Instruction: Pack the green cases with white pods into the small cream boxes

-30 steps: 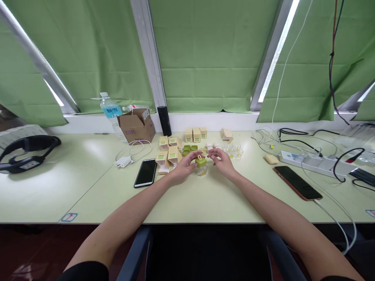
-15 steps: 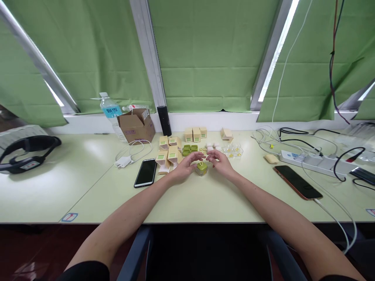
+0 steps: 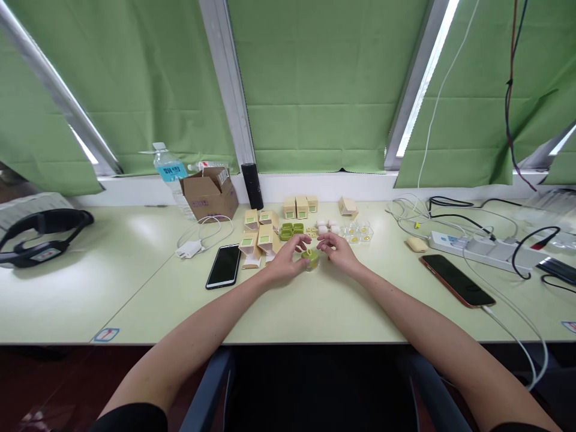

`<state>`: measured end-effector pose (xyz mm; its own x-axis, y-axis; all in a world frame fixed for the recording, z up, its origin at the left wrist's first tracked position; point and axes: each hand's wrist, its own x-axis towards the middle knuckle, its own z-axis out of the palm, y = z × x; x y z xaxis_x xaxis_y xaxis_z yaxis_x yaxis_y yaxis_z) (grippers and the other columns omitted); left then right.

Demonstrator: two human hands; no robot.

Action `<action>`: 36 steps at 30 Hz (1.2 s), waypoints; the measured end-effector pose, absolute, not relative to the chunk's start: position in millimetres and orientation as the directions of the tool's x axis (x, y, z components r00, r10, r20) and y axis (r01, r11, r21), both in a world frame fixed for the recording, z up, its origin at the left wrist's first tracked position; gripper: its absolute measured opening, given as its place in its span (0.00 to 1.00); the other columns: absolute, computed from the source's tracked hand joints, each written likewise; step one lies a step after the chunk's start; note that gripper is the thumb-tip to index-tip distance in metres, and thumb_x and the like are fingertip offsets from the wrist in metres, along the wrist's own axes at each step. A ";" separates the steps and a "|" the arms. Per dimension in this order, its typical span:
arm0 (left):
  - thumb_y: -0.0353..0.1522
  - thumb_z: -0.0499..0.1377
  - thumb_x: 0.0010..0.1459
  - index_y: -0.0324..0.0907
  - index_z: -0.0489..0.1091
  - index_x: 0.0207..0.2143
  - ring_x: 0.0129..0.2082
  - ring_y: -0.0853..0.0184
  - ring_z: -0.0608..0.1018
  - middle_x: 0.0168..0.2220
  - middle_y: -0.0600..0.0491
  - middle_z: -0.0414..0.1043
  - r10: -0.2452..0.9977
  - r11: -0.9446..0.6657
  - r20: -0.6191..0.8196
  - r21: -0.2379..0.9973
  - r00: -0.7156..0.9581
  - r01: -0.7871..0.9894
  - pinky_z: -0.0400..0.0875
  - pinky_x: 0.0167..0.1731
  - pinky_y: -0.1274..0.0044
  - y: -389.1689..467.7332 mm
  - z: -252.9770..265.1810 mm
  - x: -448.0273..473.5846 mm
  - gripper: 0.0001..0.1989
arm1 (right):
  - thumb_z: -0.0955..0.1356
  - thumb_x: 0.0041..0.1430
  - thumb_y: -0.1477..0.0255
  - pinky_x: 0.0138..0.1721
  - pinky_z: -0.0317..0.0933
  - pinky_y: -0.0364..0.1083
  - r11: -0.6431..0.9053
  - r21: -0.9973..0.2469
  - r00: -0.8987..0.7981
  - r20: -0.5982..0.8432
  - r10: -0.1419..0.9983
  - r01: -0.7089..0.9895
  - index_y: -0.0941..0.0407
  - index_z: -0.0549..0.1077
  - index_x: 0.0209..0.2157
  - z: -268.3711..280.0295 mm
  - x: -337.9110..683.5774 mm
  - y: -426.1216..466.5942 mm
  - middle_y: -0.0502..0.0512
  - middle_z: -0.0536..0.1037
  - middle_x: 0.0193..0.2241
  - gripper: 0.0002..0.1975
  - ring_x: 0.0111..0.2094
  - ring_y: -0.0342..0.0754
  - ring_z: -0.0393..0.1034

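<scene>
A small clear jar with a green lid [image 3: 310, 258] stands on the table between my hands, a pale loop on its top. My left hand [image 3: 288, 261] curves around its left side; the thumb lies against the jar and the fingers stay apart above it. To its right is my right hand [image 3: 341, 253], fingers bent and spread, with nothing visible in them. Just behind the hands are green square lids [image 3: 291, 230], small pale yellow rings [image 3: 311, 231], white round pieces [image 3: 327, 226] and clear cups with yellow bits [image 3: 357, 231].
Small cardboard boxes [image 3: 269, 239] stand left of my hands, more boxes [image 3: 302, 207] behind. A phone [image 3: 224, 266] and a brown carton [image 3: 209, 195] are at left. At right lie another phone [image 3: 458, 280], a power strip [image 3: 486, 249] and cables.
My left thumb has come against the side of the jar, and the left fingers have drawn back slightly. My right hand has barely shifted.
</scene>
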<state>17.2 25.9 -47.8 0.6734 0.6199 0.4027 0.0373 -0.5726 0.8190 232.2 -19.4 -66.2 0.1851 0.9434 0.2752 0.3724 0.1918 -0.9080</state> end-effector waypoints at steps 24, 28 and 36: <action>0.33 0.63 0.58 0.40 0.68 0.57 0.57 0.38 0.68 0.55 0.35 0.68 0.634 -0.755 0.646 0.399 0.425 0.520 0.51 0.62 0.51 46.0 -35.2 8.7 0.24 | 0.70 0.55 0.74 0.44 0.68 0.51 0.282 -0.724 -0.032 0.338 0.940 0.629 0.49 0.64 0.50 -60.0 220.8 -36.0 0.56 0.77 0.50 0.21 0.48 0.53 0.74; 0.37 0.59 0.60 0.34 0.68 0.55 0.56 0.32 0.68 0.52 0.27 0.68 0.714 -0.602 0.611 0.288 0.341 0.744 0.48 0.59 0.47 68.4 -30.5 -5.0 0.23 | 0.70 0.56 0.74 0.43 0.67 0.50 0.256 -0.725 -0.002 0.332 0.943 0.639 0.49 0.63 0.49 -61.3 222.6 -34.4 0.56 0.77 0.50 0.20 0.45 0.52 0.75; 0.43 0.55 0.65 0.31 0.69 0.54 0.53 0.40 0.73 0.52 0.28 0.71 0.855 -0.387 0.350 -0.058 0.382 0.920 0.54 0.58 0.56 60.2 -28.1 -2.3 0.26 | 0.69 0.61 0.70 0.40 0.65 0.49 0.219 -0.618 -0.034 0.296 0.955 0.755 0.50 0.66 0.45 -57.5 225.4 -36.7 0.53 0.78 0.45 0.11 0.43 0.52 0.74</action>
<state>-2.3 60.2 -28.1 0.3822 0.8553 0.3498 0.9201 -0.3875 -0.0580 225.4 -36.7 -57.5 -0.0343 0.9545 0.2962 0.7553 0.2188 -0.6178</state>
